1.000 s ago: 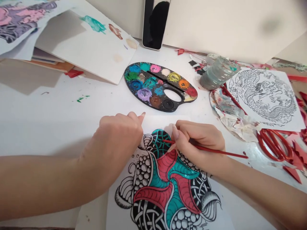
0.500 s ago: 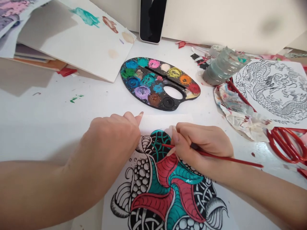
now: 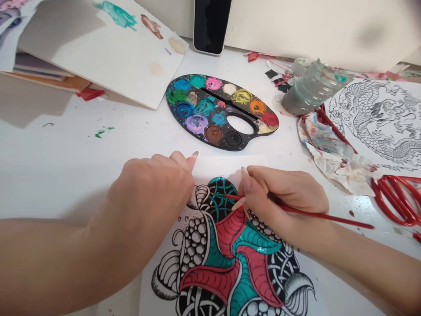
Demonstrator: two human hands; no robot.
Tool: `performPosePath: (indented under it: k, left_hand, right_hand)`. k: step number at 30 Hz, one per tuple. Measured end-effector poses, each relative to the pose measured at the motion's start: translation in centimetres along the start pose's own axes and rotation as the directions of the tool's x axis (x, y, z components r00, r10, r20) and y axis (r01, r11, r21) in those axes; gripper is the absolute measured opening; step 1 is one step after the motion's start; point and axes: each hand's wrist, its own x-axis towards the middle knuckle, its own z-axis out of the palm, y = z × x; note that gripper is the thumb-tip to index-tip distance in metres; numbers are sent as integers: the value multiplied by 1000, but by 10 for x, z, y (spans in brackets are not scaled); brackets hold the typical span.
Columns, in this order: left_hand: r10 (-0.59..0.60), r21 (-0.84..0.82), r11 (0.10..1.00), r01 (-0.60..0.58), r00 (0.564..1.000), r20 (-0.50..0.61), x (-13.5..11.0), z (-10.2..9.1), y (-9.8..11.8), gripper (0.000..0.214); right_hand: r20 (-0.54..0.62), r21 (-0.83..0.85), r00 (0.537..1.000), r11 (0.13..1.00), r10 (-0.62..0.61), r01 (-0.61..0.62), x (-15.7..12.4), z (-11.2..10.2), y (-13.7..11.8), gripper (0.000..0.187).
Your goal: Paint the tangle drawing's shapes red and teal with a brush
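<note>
My right hand (image 3: 283,197) pinches a thin red-handled paintbrush (image 3: 322,215), its fine tip on the upper part of a black-ink patterned drawing (image 3: 210,245). That tip touches the dark area with teal lines, though the bristles are too small to make out. Glossy red and teal shapes fill the drawing's middle. My left hand (image 3: 154,188) rests on the sheet's upper edge, fingertips on the bare white paper (image 3: 223,169) and pressing it down. A black oval paint palette (image 3: 245,115) with many coloured wells lies just beyond both hands.
To the right lie a dragon line drawing (image 3: 378,118), paint-stained crumpled paper (image 3: 332,153), red-handled scissors (image 3: 397,202) and a ribbed clear plastic container (image 3: 312,87). A paint-smeared white board (image 3: 98,57) leans over books at the back left. A phone (image 3: 212,26) stands behind the palette.
The view has drifted, so the table items sit higher and the right-side items further right. Both hands stay on the sheet, and the brush tip stays at the same spot.
</note>
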Motion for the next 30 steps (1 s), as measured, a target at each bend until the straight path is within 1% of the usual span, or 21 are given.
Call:
performPosePath:
  k: [5,8,10,12,17,20,24,25,26,28,30]
  left_hand:
    - [-25,-29,999,23,996,-84,-4,2,0,54]
    - [-28,-25,999,26,994,-102,-6,4,3,54]
    - [-28,-9,1000,27,993,-110,-6,4,3,55]
    - [-29,-6,1000,28,995,-96,-5,4,3,55]
    - [-27,-104,994,28,1000,4,-3,0,0,51]
    - [-47,-143,989,48,999,6,-1,-1,1,51]
    - [-68,-187,980,63,998,-19,1,-2,2,52]
    - [-53,-188,981,47,998,-29,1,-2,2,52]
    - [-62,-179,982,58,998,-16,1,-3,2,52]
    - [-46,-158,986,44,999,-12,-1,-3,1,53]
    - [-50,-131,990,45,998,-32,-3,-2,1,54]
  right_hand:
    - [-5,-48,1000,999,-2,2,0,1,1,47]
    - [-35,-54,999,998,21,-23,-1,2,2,48]
    - [-39,-59,999,998,32,-35,-1,3,2,52]
    - [-42,-55,998,998,39,-41,-2,2,2,56]
    - [-39,-1,998,999,44,-44,-3,0,2,51]
    - [-54,22,997,999,50,-49,-4,0,3,52]
    - [-33,6,999,999,34,-34,-3,1,3,50]
    - [-26,6,999,999,35,-35,-2,1,3,50]
    - [-23,12,999,999,35,-35,-1,1,2,49]
    - [-8,16,998,998,58,-58,1,0,-1,50]
    - [0,23,997,997,73,-73,3,-2,-4,50]
